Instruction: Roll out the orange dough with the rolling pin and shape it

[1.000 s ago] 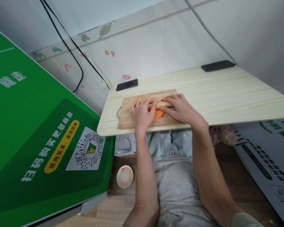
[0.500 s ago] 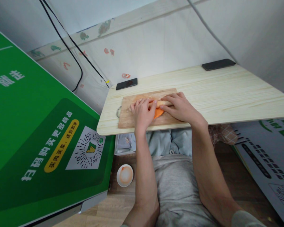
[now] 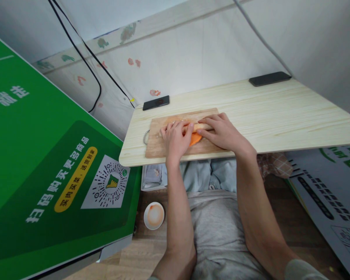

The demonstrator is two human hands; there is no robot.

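Observation:
A pale wooden rolling pin (image 3: 203, 126) lies across an orange piece of dough (image 3: 195, 139) on a wooden cutting board (image 3: 156, 149). My left hand (image 3: 177, 136) bends over the pin's left part, fingers curled to its far side. Over the right end, my right hand (image 3: 220, 130) holds the pin with thumb and fingers. Between the two hands a short stretch of the pin shows, and part of the dough is hidden under my left hand. Light crumbs or flour marks dot the board near the fingers.
Two black phones, one at left (image 3: 156, 102) and one at right (image 3: 270, 79), lie along the back of the light wood table (image 3: 280, 116). A green panel (image 3: 61, 163) stands close on the left. Below, a white bowl (image 3: 154, 216) sits near the floor.

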